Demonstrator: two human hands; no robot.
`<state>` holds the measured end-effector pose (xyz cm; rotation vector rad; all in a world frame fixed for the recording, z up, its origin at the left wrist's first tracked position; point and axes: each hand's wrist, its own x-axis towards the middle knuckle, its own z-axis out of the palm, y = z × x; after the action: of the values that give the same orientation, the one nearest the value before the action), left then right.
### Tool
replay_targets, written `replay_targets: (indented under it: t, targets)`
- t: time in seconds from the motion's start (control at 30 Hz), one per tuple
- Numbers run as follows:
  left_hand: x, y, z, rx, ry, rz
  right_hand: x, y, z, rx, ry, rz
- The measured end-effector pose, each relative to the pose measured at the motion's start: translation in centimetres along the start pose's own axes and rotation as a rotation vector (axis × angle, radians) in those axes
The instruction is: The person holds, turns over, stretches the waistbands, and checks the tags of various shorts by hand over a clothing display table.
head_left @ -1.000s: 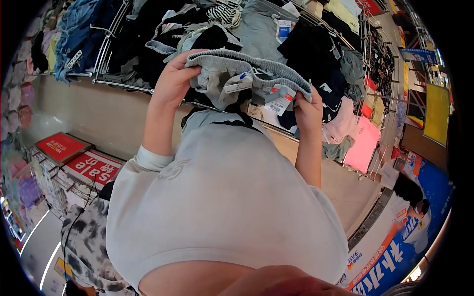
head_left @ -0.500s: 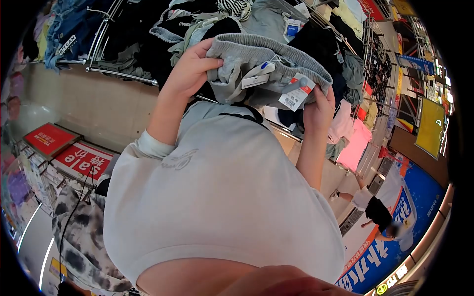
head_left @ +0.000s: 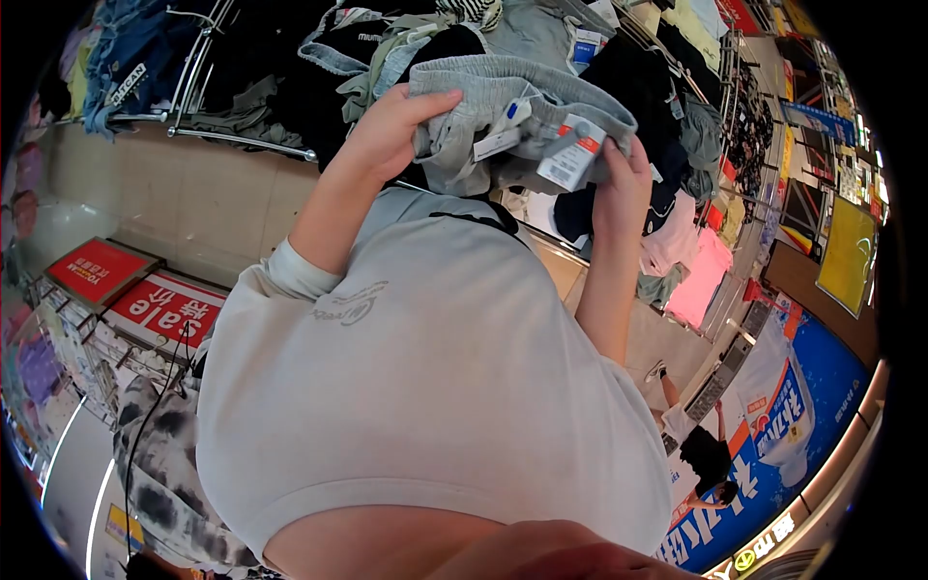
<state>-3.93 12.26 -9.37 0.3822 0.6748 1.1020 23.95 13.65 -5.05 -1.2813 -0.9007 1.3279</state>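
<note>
A grey garment with a ribbed elastic waistband (head_left: pixel 522 82) is stretched between my two hands, above heaps of clothes. My left hand (head_left: pixel 391 126) grips the waistband's left end, thumb laid over the edge. At the right end, the fingers of my right hand (head_left: pixel 623 179) are closed on the band. From the inside of the waist hang a white price tag (head_left: pixel 570 159) with a red strip, and a smaller white label (head_left: pixel 497 145) beside a blue-marked piece. The lower part of the garment is folded beneath the band.
Metal racks (head_left: pixel 242 142) heaped with dark and grey clothes stand ahead. Blue denim (head_left: pixel 130 58) lies far left, a pink garment (head_left: pixel 698 280) to the right. Red sale signs (head_left: pixel 159 307) stand at the left. Another person (head_left: pixel 706 454) is at the lower right, near a blue banner (head_left: pixel 831 358).
Both hands have risen slightly in view with the grey garment, whose waistband now shows more of its inside. The price tag has tilted. The other person has moved down and left in view.
</note>
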Motion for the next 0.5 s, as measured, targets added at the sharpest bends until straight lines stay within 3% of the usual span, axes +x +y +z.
replay_targets:
  t: [0.03,0.13,0.17,0.23,0.3,0.4,0.5]
  targets:
    - [0.0,0.2,0.1,-0.058,-0.005,0.013,0.4,0.3,0.3,-0.120,-0.009,-0.003]
    - [-0.4,0.5,1.1,-0.141,0.018,0.051,0.6,1.0,1.8,-0.616,0.088,-0.465]
    - [-0.3,0.3,1.1,-0.145,0.022,0.051,0.2,0.9,2.3,-0.618,0.084,-0.461]
    - [-0.2,-0.1,1.0,0.021,0.029,0.116,-1.1,0.0,4.2,-0.514,-0.072,-0.431]
    - [-0.3,-0.2,1.0,0.128,0.048,0.127,-2.2,-0.4,6.5,-0.610,-0.285,-0.428]
    - [-0.6,-0.2,1.5,0.361,0.100,0.178,-3.6,0.1,9.4,-0.694,-0.365,-0.398]
    - [-1.2,0.3,2.4,0.576,0.132,0.214,-3.2,1.4,10.0,-0.650,-0.372,-0.225]
